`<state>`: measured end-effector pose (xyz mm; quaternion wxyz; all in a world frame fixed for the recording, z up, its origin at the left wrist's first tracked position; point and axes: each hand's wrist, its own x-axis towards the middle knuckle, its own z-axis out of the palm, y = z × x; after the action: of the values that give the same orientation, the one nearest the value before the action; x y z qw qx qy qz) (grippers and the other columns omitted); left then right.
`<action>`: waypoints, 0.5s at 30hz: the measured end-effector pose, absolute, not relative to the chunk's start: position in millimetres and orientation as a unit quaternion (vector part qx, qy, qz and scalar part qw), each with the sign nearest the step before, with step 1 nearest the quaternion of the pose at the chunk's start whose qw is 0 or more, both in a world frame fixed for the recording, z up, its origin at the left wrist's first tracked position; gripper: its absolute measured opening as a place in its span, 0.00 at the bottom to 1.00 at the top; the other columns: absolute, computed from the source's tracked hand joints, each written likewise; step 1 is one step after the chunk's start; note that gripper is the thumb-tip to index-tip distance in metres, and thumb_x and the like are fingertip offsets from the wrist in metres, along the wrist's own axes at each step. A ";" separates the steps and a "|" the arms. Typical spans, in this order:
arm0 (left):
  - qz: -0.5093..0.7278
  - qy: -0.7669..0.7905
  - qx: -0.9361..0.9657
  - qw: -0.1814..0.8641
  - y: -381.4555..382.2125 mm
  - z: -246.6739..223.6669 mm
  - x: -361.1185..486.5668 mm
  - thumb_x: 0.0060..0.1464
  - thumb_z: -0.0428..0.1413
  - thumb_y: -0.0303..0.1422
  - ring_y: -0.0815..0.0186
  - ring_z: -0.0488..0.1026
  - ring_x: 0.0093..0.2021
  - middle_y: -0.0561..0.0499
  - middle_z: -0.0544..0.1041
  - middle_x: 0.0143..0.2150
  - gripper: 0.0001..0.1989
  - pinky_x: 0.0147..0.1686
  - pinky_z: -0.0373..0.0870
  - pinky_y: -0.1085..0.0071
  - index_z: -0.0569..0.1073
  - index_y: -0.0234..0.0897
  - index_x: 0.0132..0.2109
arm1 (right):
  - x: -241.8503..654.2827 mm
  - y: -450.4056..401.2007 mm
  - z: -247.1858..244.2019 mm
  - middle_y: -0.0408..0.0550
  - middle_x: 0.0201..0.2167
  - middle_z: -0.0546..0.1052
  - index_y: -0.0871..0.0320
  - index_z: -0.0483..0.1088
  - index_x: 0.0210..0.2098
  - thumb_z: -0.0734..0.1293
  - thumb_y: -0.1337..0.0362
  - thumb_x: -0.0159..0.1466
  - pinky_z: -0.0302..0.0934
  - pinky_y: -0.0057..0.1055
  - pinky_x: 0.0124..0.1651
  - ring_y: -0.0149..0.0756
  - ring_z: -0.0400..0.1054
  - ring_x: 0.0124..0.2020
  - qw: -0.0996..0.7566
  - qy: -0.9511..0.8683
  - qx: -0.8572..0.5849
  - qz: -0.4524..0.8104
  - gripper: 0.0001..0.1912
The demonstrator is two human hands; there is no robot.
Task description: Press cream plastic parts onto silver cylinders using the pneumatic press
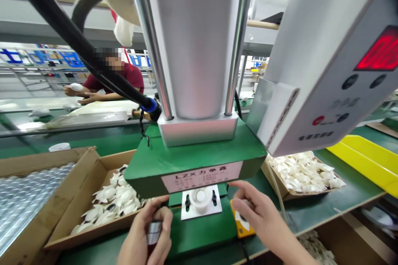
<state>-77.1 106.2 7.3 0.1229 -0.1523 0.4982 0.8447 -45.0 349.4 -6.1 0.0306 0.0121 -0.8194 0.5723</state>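
Note:
A green press [195, 153] stands in front of me, with a white round fixture [200, 199] on a metal plate under its head. My left hand [152, 232] is left of the fixture, its fingers curled round a small shiny metal cylinder [154, 232]. On the right, my right hand [259, 213] is over a yellow box [241, 225], fingers bent and partly apart. A white piece shows beneath its fingers; whether the hand grips it cannot be made out.
Cardboard boxes hold white parts [115, 198] at left and more white parts [306, 172] at right. Clear tubes [34, 198] lie far left. A yellow tray [367, 159] and control box [329, 66] are at right. A person [133, 78] sits across the bench.

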 end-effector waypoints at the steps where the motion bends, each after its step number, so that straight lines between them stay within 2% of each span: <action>1: 0.832 0.526 -0.144 0.103 111.6 6.5 -79.8 0.48 0.57 0.47 0.80 0.46 0.09 0.59 0.67 0.21 0.16 0.09 0.43 0.80 0.72 0.41 0.38 | -51.7 341.7 2.1 0.41 0.30 0.70 0.56 0.64 0.51 0.62 0.51 0.64 0.58 0.19 0.23 0.22 0.60 0.21 0.017 -0.804 0.022 0.594 0.21; 5: 0.738 0.664 -0.113 0.042 122.9 -8.0 -81.1 0.50 0.56 0.49 0.74 0.60 0.19 0.57 0.67 0.20 0.18 0.16 0.51 0.84 0.70 0.41 0.41 | -77.8 312.1 31.8 0.39 0.27 0.65 0.59 0.66 0.41 0.65 0.51 0.61 0.57 0.18 0.20 0.21 0.58 0.20 -0.031 -0.770 0.063 0.634 0.18; 9: 0.691 0.716 -0.090 0.042 121.3 -14.9 -76.4 0.53 0.51 0.51 0.73 0.58 0.18 0.57 0.66 0.20 0.18 0.16 0.50 0.81 0.70 0.43 0.41 | -90.2 292.7 44.5 0.40 0.24 0.63 0.59 0.65 0.29 0.64 0.50 0.61 0.59 0.17 0.23 0.24 0.59 0.25 -0.032 -0.774 0.104 0.624 0.17; 12: 0.693 0.716 -0.075 0.047 119.4 -13.6 -75.0 0.54 0.48 0.52 0.72 0.58 0.17 0.57 0.66 0.20 0.19 0.15 0.48 0.80 0.69 0.43 0.41 | -85.9 285.7 40.7 0.38 0.23 0.61 0.58 0.65 0.32 0.62 0.52 0.63 0.58 0.17 0.21 0.22 0.58 0.21 -0.073 -0.762 0.086 0.638 0.15; 15: 0.698 0.714 -0.045 0.040 120.9 -17.3 -75.5 0.55 0.48 0.50 0.72 0.57 0.17 0.56 0.65 0.21 0.18 0.15 0.48 0.78 0.70 0.42 0.39 | -78.4 280.1 34.3 0.36 0.21 0.62 0.57 0.66 0.34 0.64 0.55 0.61 0.56 0.16 0.17 0.21 0.56 0.17 -0.173 -0.731 0.090 0.654 0.11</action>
<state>-75.5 120.9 -17.3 0.0404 -0.0451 0.7137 0.6979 -78.4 280.1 34.3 -0.1727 0.0904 -0.7311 0.6539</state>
